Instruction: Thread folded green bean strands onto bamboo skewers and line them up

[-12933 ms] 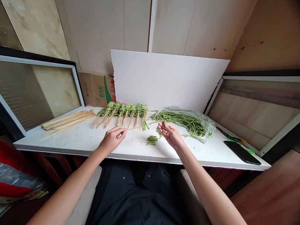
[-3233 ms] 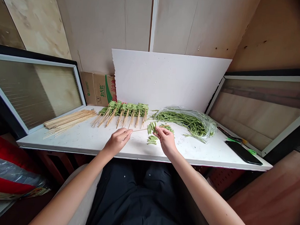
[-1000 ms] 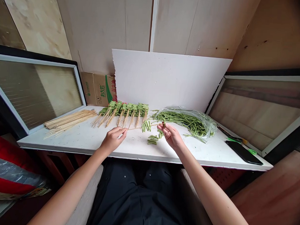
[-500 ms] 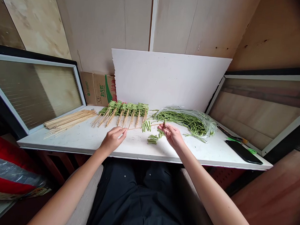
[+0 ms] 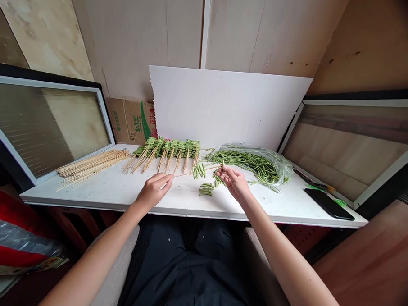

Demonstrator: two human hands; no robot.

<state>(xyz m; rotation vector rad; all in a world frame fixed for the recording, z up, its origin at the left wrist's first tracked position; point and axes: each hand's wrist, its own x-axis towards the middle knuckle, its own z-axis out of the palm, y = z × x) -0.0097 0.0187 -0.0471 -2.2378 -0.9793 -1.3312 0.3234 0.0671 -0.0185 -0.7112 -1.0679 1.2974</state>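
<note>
My left hand (image 5: pixel 154 190) pinches the near end of a bamboo skewer (image 5: pixel 186 173) that points right, over the white table (image 5: pixel 121 192). Several short green bean pieces (image 5: pixel 198 170) are threaded on that skewer near its tip. My right hand (image 5: pixel 234 181) is closed on a green bean piece (image 5: pixel 223 164) held at the skewer's tip, with more pieces tucked in the palm. A small pile of cut bean pieces (image 5: pixel 206 188) lies on the table between my hands.
Finished bean skewers (image 5: pixel 168 151) lie in a row at the back. Bare skewers (image 5: pixel 91 165) are heaped at the left. A clear bag of long beans (image 5: pixel 257 164) sits at the right, with a black phone (image 5: pixel 328 204) further right. A cardboard box (image 5: pixel 131 121) and a white board (image 5: pixel 226 106) stand behind.
Over the last second my right hand stays at the skewer's tip with a bean piece; the view shifted slightly. About three seconds ago that hand was lower, at the threaded pieces.
</note>
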